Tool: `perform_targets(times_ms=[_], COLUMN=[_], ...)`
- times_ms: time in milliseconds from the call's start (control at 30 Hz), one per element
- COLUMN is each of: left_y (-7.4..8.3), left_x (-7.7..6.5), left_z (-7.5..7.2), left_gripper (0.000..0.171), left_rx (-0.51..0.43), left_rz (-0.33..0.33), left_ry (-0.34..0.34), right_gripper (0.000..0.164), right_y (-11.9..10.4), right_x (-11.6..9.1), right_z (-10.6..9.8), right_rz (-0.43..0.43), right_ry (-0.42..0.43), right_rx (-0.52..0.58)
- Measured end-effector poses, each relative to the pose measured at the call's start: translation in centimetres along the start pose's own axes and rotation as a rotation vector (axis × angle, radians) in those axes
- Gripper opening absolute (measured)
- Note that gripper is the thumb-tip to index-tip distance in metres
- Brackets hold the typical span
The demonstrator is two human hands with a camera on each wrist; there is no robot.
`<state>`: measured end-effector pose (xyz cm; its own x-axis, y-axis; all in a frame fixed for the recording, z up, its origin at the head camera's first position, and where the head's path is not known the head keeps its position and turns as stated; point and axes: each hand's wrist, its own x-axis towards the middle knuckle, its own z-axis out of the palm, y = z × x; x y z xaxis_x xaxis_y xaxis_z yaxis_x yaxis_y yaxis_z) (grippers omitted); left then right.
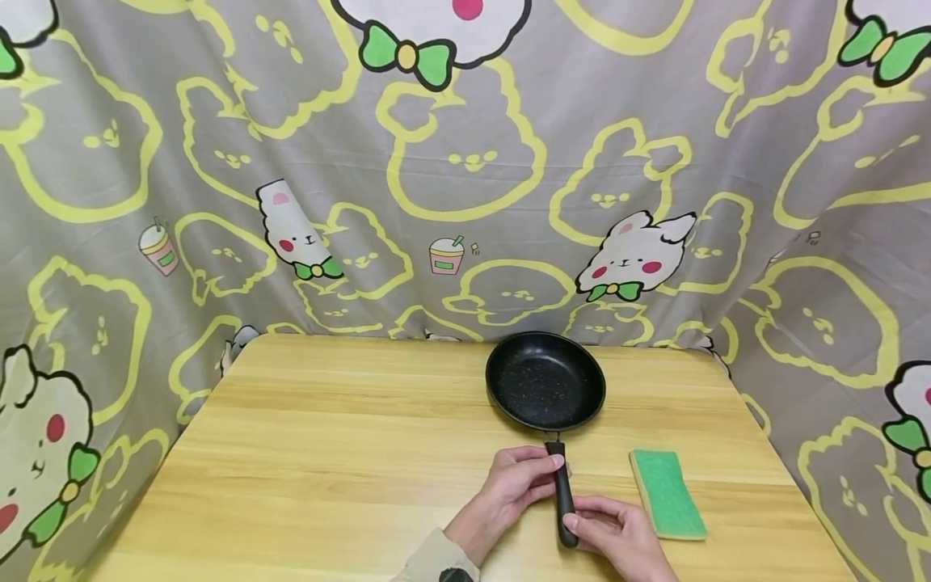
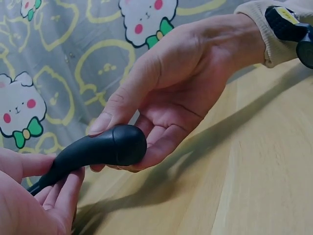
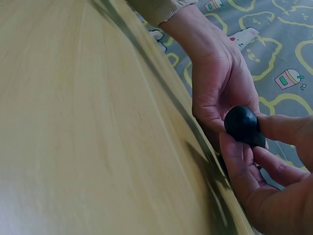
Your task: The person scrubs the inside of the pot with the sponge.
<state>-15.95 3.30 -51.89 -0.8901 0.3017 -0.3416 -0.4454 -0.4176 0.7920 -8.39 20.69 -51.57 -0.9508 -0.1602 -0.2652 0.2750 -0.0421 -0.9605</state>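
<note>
A black frying pan [image 1: 545,381] with a speckled inside points away from me, its round body near the table's back edge. My left hand [image 1: 518,482] pinches the upper part of the black handle [image 1: 563,495], thumb on top and fingers beneath. Close to the rounded butt end, my right hand [image 1: 617,529] holds the same handle between thumb and fingers. The left wrist view shows the handle raised over the wood, with the right hand [image 2: 181,93] around its end and the left hand [image 2: 36,200] farther up. In the right wrist view the butt end [image 3: 240,124] faces the camera.
A green-topped sponge [image 1: 667,495] with a pale underside lies on the wooden table [image 1: 327,453], just right of my right hand. Grey curtain fabric [image 1: 465,186] with yellow and white cartoon animals hangs behind the table and along both sides.
</note>
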Motion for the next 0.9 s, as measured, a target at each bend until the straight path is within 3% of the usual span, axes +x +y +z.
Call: perform_targets(times_ms=[600, 900], left_y=[1.3, 2.3], left_x=[-1.4, -2.7], left_z=[-2.9, -5.5], left_gripper=[0.013, 0.012], left_rx=[0.038, 0.046], left_rz=[0.026, 0.044], left_ry=[-0.026, -0.029], right_gripper=[0.039, 0.034], right_y=[-0.2, 0.0], right_x=[0.4, 1.0], right_z=[2.8, 5.4], right_rz=[-0.01, 0.01], right_ry=[-0.074, -0.108], right_rx=[0.02, 0.027])
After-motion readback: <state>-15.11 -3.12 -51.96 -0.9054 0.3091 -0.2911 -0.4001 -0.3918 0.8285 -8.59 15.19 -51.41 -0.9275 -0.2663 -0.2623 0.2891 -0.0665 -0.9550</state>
